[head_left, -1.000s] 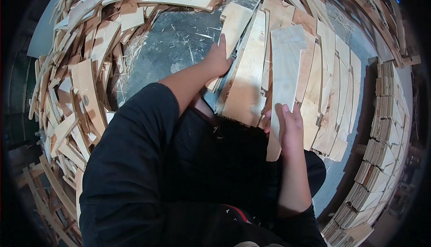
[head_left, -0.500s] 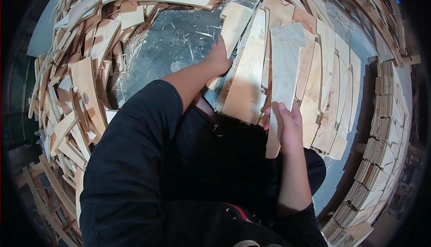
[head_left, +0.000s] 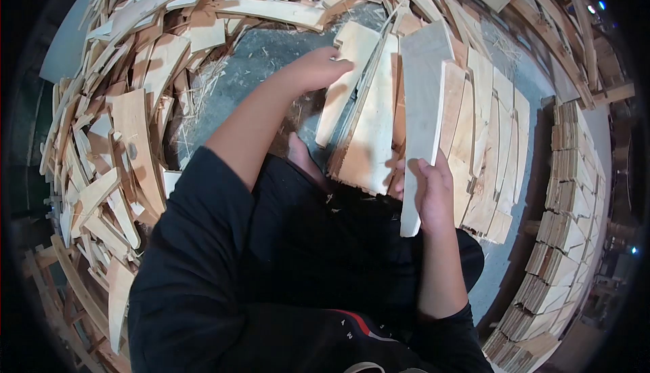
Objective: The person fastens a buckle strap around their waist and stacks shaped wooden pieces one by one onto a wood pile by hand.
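Note:
My right hand point(head_left: 437, 200) grips the lower end of a long, pale, slightly curved wooden board point(head_left: 421, 95). The board is tilted above other boards, with its wider, notched end pointing away from me. My left hand point(head_left: 317, 70) is off to the left, holding nothing, with its fingers stretched over the edge of another pale board point(head_left: 355, 48). Whether the fingertips touch that board I cannot tell. Between the two hands lies a stack of boards point(head_left: 369, 132) with rough near ends.
Overlapping boards point(head_left: 497, 142) fan out on the right. Neat stacks of cut pieces point(head_left: 565, 190) curve along the far right. Loose wooden offcuts point(head_left: 135, 142) are heaped at the left and back. Splinters lie on the dark floor point(head_left: 254, 61). A bare foot point(head_left: 305, 156) shows near the stack.
My left hand has let go of the left board's edge and risen away to the left. That board has settled slightly nearer me. The board in my right hand has turned more onto its edge.

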The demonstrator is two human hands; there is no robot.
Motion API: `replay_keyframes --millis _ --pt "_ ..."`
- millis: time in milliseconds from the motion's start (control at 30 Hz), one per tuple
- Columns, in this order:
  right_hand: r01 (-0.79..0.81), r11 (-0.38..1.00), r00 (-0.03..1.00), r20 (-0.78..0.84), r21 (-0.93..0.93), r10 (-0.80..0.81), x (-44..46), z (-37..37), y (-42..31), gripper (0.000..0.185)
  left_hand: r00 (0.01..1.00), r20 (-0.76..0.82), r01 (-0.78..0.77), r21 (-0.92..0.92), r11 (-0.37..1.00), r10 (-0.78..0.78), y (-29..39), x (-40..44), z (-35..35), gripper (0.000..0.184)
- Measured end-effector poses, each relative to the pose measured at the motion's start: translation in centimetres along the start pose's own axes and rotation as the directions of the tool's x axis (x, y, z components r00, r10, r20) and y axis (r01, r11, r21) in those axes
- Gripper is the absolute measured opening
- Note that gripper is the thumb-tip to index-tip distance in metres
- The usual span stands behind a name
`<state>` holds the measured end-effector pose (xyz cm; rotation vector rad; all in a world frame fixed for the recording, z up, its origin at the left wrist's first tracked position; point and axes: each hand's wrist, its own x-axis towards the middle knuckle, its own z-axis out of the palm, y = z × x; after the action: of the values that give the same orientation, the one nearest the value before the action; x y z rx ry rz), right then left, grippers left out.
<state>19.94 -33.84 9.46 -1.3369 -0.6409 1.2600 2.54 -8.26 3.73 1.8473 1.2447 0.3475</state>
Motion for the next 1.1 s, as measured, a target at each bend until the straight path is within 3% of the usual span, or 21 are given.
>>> replay_keyframes --millis 67,100,167,233,300,333,367,433,467,567,600,700,800,867,933,1033,1100 --pt "0.035 0.999 0.998 -0.048 -0.019 -0.036 0.8 1.3 -0.8 0.046 0.982 0.170 -0.053 -0.185 0.981 0.085 4.4 -4.1 -3.1 0.053" --pt "0.087 0.988 0.992 -0.083 -0.126 -0.098 1.4 2.1 -1.1 0.049 0.958 0.250 -0.065 -0.283 0.957 0.139 5.9 -5.6 -4.2 0.052" --pt "0.170 0.925 0.964 -0.139 -0.339 -0.228 3.4 3.9 -1.2 0.056 0.964 0.239 0.003 -0.455 0.890 0.119 6.2 -6.1 -4.8 0.052" --pt "0.300 0.876 0.913 -0.153 -0.378 -0.379 6.6 6.2 -0.2 0.065 0.967 0.234 0.068 -0.608 0.791 0.097 6.0 -6.1 -4.9 0.053" --pt "0.377 0.666 0.837 -0.071 -0.644 -0.543 9.8 8.1 1.4 0.070 0.971 0.229 0.124 -0.732 0.670 0.071 5.8 -5.4 -4.3 0.056" --pt "0.359 0.604 0.821 -0.067 -0.712 -0.567 9.7 9.8 1.6 0.067 0.951 0.270 0.135 -0.799 0.586 0.149 5.3 -4.9 -3.8 0.058" --pt "0.334 0.540 0.805 -0.064 -0.773 -0.590 9.6 11.4 1.8 0.064 0.978 0.198 0.122 -0.805 0.580 0.069 4.9 -4.3 -2.9 0.055" --pt "0.354 0.497 0.863 0.071 -0.792 -0.501 9.9 13.3 2.0 0.058 0.987 0.155 0.150 -0.726 0.671 -0.053 4.1 -2.9 -0.6 0.049" --pt "0.335 0.559 0.889 0.059 -0.758 -0.454 10.0 14.0 2.2 0.056 0.989 0.139 0.144 -0.787 0.600 -0.054 3.7 -2.6 0.4 0.041" --pt "0.299 0.619 0.910 0.023 -0.727 -0.413 12.0 12.8 4.9 0.058 0.984 0.136 0.178 -0.724 0.667 -0.115 1.4 -0.3 1.1 0.035" --pt "0.357 0.571 0.853 0.009 -0.739 -0.522 11.9 12.7 5.4 0.048 0.994 0.079 0.111 -0.743 0.660 -0.078 1.5 -0.1 1.3 0.043" --pt "0.472 0.332 0.779 0.209 -0.817 -0.592 10.8 10.0 5.4 0.047 0.971 0.014 0.210 -0.519 0.829 -0.238 1.8 0.7 1.5 0.058" --pt "0.413 0.168 0.716 0.205 -0.895 -0.668 9.1 5.7 4.8 0.048 0.959 -0.127 0.223 -0.220 0.950 -0.254 -0.7 2.8 3.7 0.075" --pt "0.371 0.133 0.684 0.174 -0.919 -0.709 7.8 1.4 6.0 0.048 0.965 -0.132 0.236 0.075 0.969 -0.225 -0.6 2.4 4.8 0.081" --pt "0.245 0.140 0.745 0.094 -0.959 -0.661 6.6 -0.9 6.2 0.050 0.978 -0.071 0.207 0.328 0.922 -0.194 -0.3 1.2 5.6 0.090" --pt "0.139 0.131 0.785 0.029 -0.981 -0.619 7.1 -0.8 6.2 0.050 0.971 -0.147 0.221 0.239 0.946 -0.190 -1.8 2.2 8.2 0.087" --pt "0.112 0.150 0.803 0.001 -0.982 -0.596 7.1 -0.6 6.2 0.051 0.993 -0.031 0.119 0.127 0.985 -0.116 -3.4 2.8 8.2 0.096"
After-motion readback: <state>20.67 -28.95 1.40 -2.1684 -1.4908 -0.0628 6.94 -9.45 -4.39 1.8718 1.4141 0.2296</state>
